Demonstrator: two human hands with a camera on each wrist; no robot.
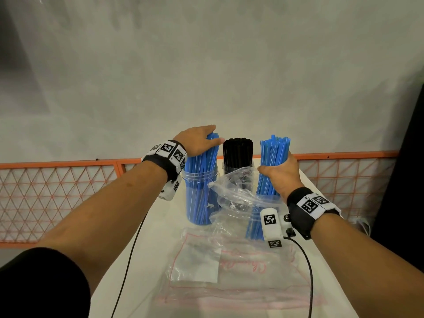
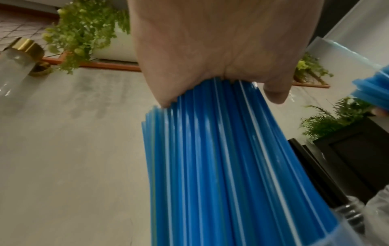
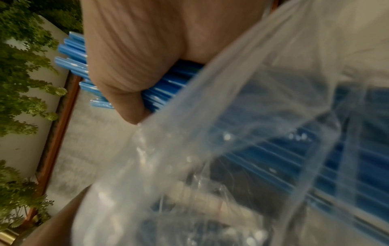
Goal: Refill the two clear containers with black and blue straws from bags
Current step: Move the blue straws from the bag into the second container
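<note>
Blue straws (image 1: 202,161) stand in a clear container (image 1: 199,177) on the white table. My left hand (image 1: 197,143) lies over their tops, thumb on one side and fingers on the other, holding them together; in the left wrist view the palm (image 2: 221,41) closes on the blue straws (image 2: 210,158). Black straws (image 1: 238,152) fill the second clear container (image 1: 227,168) just behind. My right hand (image 1: 280,175) grips an upright bundle of blue straws (image 1: 274,150), its lower half still inside a crumpled clear bag (image 1: 236,191). The right wrist view shows that bag (image 3: 252,133) across the bundle.
An empty clear bag with pink writing (image 1: 229,271) lies flat on the table (image 1: 160,237) nearer me. Black cables run from both wrists across the table. An orange mesh fence (image 1: 57,191) lines the grey wall behind. A dark panel stands at the right.
</note>
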